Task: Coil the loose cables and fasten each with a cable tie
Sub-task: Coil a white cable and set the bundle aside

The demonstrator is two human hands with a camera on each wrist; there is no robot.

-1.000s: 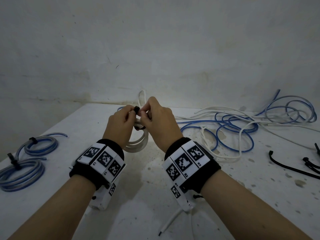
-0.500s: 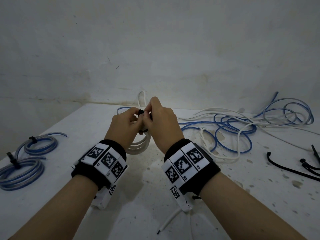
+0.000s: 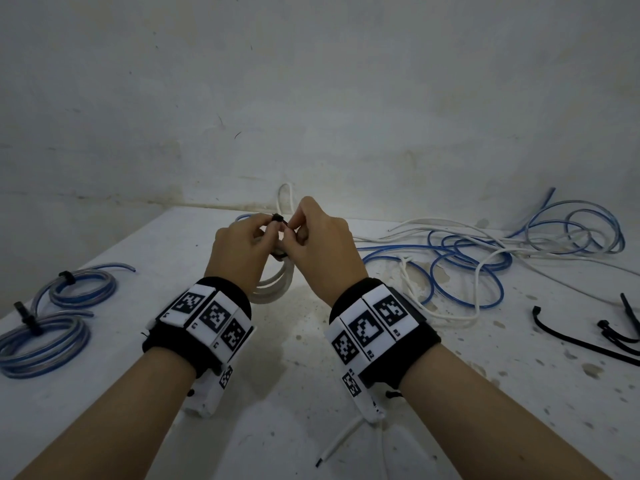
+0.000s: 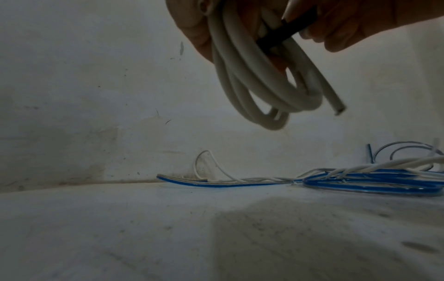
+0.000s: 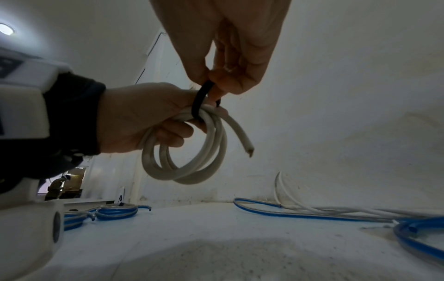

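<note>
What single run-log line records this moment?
left hand: holds white cable coil | right hand: pinches black cable tie looped round coil | coil off table | tie not visibly locked

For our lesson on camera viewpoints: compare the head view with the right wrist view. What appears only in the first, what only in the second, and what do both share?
Only the head view shows the spare black cable ties lying at the table's right, the full tangle of loose cables, and both marker wristbands.

Only the right wrist view shows the black cable tie wrapped over the white coil, that coil's cut end hanging free, and a ceiling light.

Both show the left hand holding the coil, the right hand pinching the tie, and the tied blue coils at the left.
</note>
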